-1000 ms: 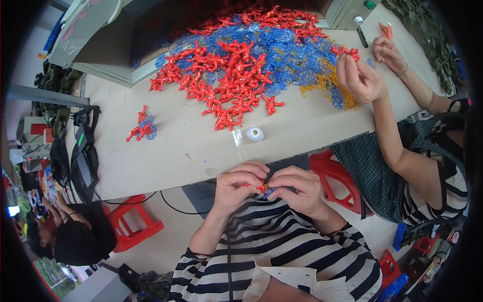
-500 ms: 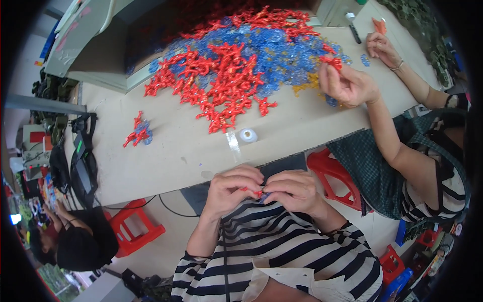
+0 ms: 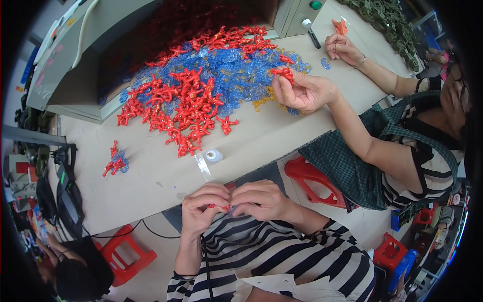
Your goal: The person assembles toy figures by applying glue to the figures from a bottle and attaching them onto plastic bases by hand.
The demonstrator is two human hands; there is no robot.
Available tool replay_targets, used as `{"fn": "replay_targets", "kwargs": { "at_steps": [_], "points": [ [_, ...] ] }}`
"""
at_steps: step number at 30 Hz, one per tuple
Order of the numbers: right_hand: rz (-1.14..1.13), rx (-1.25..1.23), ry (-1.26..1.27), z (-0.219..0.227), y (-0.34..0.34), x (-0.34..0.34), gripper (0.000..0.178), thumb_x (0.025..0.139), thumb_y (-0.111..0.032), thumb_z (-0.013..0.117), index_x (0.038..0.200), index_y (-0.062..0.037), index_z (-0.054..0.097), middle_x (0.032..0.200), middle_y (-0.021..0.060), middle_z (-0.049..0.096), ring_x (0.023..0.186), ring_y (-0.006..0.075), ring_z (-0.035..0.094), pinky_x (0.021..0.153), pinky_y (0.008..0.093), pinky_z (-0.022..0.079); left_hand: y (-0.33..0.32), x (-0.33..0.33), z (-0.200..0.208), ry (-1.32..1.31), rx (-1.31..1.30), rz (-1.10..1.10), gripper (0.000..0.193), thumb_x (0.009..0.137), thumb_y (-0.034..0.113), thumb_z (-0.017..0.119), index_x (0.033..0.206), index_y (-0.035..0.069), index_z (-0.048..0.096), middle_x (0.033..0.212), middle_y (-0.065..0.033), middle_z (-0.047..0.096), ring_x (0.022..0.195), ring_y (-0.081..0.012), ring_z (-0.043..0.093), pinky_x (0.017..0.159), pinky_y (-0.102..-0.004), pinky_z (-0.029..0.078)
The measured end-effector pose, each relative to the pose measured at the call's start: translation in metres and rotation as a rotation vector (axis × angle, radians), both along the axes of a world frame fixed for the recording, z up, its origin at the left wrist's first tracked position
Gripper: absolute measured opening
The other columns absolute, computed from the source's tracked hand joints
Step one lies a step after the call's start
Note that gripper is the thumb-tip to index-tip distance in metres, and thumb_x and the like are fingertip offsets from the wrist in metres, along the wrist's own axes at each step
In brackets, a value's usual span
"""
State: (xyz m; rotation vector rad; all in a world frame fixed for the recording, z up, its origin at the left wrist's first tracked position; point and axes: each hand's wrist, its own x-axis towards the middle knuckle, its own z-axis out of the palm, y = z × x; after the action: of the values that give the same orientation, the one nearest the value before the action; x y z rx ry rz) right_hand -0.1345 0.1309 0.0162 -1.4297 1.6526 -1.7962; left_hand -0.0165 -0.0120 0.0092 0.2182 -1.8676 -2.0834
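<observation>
Close to my body, at the table's front edge, my left hand (image 3: 205,204) pinches a small red plastic figure (image 3: 219,208), mostly covered by the fingers. Against it, my right hand (image 3: 261,199) pinches a small clear blue plastic piece (image 3: 234,206); how the two pieces meet is hidden. Beyond my hands lies a heap of glossy red figures (image 3: 188,108) and clear blue pieces (image 3: 226,75), with some yellow pieces (image 3: 264,98) at its right edge. A few red figures (image 3: 114,162) and blue pieces lie together at the left of the table.
A small white round bottle (image 3: 214,155) stands beside tape (image 3: 203,167) on the table (image 3: 141,194). At right, a co-worker's hand (image 3: 309,93) holds a red figure. A marker (image 3: 313,36) lies farther back. Red stools (image 3: 128,256) stand below; a grey cabinet (image 3: 65,95) borders the heap.
The view has shifted, so the table and heap sit farther left and lower. My hands stay together, pinching the same pieces. The co-worker still holds up a red figure.
</observation>
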Motion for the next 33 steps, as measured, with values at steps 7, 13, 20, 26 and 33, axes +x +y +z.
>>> {"fn": "replay_targets", "kwargs": {
  "at_steps": [7, 13, 20, 26, 33],
  "points": [
    [0.026, 0.036, 0.017, 0.003, -0.002, -0.006, 0.023, 0.061, -0.003, 0.075, 0.08, 0.0001, 0.062, 0.077, 0.0119, 0.063, 0.069, 0.0254, 0.064, 0.059, 0.0299, 0.051, -0.004, -0.006, -0.003, 0.002, -0.004, -0.03, 0.014, 0.062, -0.008, 0.067, 0.074, -0.001, 0.065, 0.082, -0.0101, 0.064, 0.084, -0.0234, 0.06, 0.077, -0.0331, 0.048],
    [0.027, 0.058, 0.003, 0.0, -0.007, -0.003, 0.022, 0.06, -0.002, 0.075, 0.077, 0.0012, 0.062, 0.075, 0.0119, 0.062, 0.066, 0.0251, 0.063, 0.057, 0.0297, 0.05, -0.005, 0.002, -0.007, -0.007, 0.059, -0.013, 0.013, 0.065, -0.008, 0.066, 0.076, -0.001, 0.065, 0.084, -0.0098, 0.063, 0.086, -0.0222, 0.059, 0.075, -0.0317, 0.048],
    [0.044, 0.057, 0.029, -0.002, -0.012, -0.002, 0.022, 0.061, -0.002, 0.075, 0.079, 0.0012, 0.062, 0.076, 0.012, 0.062, 0.066, 0.0253, 0.063, 0.058, 0.0298, 0.05, -0.011, 0.004, -0.01, 0.002, 0.047, -0.012, 0.013, 0.065, -0.007, 0.066, 0.076, -0.001, 0.065, 0.084, -0.0094, 0.063, 0.087, -0.0226, 0.059, 0.075, -0.0319, 0.048],
    [0.092, 0.068, 0.019, 0.001, -0.016, -0.004, 0.022, 0.062, -0.001, 0.073, 0.081, 0.001, 0.063, 0.078, 0.011, 0.063, 0.069, 0.0234, 0.063, 0.059, 0.0292, 0.05, -0.012, 0.006, -0.002, 0.001, 0.012, 0.02, 0.014, 0.066, -0.007, 0.066, 0.078, 0.0, 0.066, 0.084, -0.0084, 0.064, 0.086, -0.0228, 0.059, 0.074, -0.0324, 0.048],
    [-0.147, 0.193, -0.01, 0.0, -0.017, -0.013, 0.03, 0.059, 0.005, 0.074, 0.087, 0.0046, 0.063, 0.086, 0.0137, 0.062, 0.066, 0.0149, 0.061, 0.057, 0.0242, 0.05, -0.047, 0.019, 0.016, -0.19, -0.46, 0.336, 0.022, 0.065, -0.006, 0.065, 0.085, 0.003, 0.067, 0.083, -0.0084, 0.064, 0.082, -0.0215, 0.058, 0.073, -0.0303, 0.047]
  ]
}}
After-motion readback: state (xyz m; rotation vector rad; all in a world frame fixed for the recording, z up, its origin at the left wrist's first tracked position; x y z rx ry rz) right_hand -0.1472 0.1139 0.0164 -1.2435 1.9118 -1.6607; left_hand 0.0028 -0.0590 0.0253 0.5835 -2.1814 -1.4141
